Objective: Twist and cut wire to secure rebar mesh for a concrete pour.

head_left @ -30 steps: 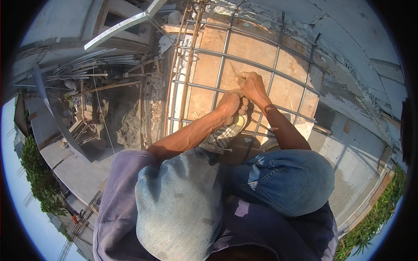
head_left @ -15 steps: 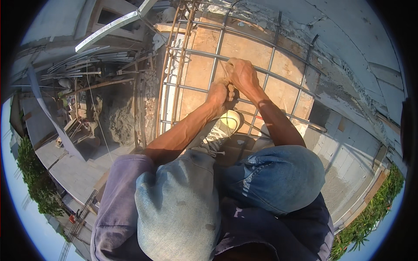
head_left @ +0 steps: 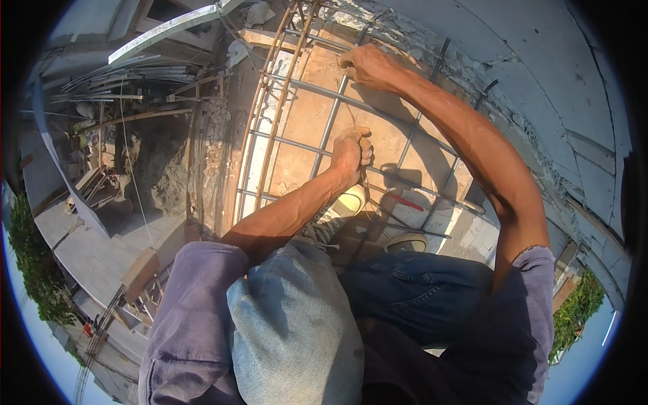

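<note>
1. the left hand point(head_left: 352, 152) is closed in a fist over a crossing of the steel bar grid point(head_left: 317, 145), gripping thin tie wire point(head_left: 364, 181) that trails down from under the fist
2. the right hand point(head_left: 368, 65) is stretched out further away, its fingers curled shut around a bar of the same grid near the far edge
3. the two hands are well apart, the right one higher in the picture and the left one nearer the person's knees
4. the grid lies over a brown board deck point(head_left: 307, 121), with long bars crossing shorter ones in squares
5. at the left edge of the grid a bundle of rusty bars point(head_left: 280, 88) runs away from the person, side by side and close together
6. a red-handled tool point(head_left: 403, 200) lies on the grid just right of the left hand and below it
7. the person crouches, in faded blue jeans point(head_left: 297, 324) and a purple shirt point(head_left: 185, 317)
8. one pale shoe point(head_left: 344, 206) rests on the grid just under the left wrist, and a second shoe point(head_left: 407, 243) shows to its right, near the knee
9. to the right of the grid a rough concrete edge point(head_left: 472, 74) curves along, with grey slab beyond it
10. far below on the left lie stacked timber and pipes point(head_left: 128, 74), a mound of earth point(head_left: 158, 169) and green bushes point(head_left: 34, 270)
</note>
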A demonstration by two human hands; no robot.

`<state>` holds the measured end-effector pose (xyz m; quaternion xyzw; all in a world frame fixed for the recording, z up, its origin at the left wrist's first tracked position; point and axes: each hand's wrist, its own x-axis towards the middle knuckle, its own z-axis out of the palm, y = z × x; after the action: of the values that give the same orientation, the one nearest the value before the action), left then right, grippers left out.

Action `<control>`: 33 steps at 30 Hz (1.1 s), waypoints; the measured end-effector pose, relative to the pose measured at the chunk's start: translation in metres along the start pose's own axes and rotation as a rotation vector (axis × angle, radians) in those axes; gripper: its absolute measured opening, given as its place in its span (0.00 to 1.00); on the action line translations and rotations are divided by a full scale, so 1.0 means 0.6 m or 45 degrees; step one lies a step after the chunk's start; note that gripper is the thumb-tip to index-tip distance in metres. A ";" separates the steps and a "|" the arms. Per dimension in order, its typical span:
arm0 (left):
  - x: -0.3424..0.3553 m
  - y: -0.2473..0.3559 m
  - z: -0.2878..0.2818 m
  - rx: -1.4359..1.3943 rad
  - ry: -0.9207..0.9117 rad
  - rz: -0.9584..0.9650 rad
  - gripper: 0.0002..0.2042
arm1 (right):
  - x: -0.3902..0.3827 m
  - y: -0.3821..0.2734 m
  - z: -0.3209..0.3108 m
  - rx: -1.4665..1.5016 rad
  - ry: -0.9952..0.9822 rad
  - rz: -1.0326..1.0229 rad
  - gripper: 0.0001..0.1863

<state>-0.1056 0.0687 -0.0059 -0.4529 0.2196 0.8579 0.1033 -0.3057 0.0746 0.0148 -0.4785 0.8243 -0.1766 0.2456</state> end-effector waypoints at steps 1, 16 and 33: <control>0.003 -0.004 0.002 0.001 0.023 0.006 0.09 | 0.015 0.000 0.010 -0.057 -0.113 0.071 0.13; 0.015 -0.012 -0.002 0.113 0.142 0.177 0.08 | 0.007 -0.015 0.061 0.253 -0.043 0.222 0.09; 0.012 0.033 0.004 0.905 0.201 0.627 0.14 | -0.040 -0.017 0.093 0.306 0.365 -0.083 0.08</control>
<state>-0.1188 0.0522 -0.0053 -0.3876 0.6098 0.6908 0.0278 -0.2564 0.0874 -0.0199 -0.4422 0.8079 -0.3480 0.1750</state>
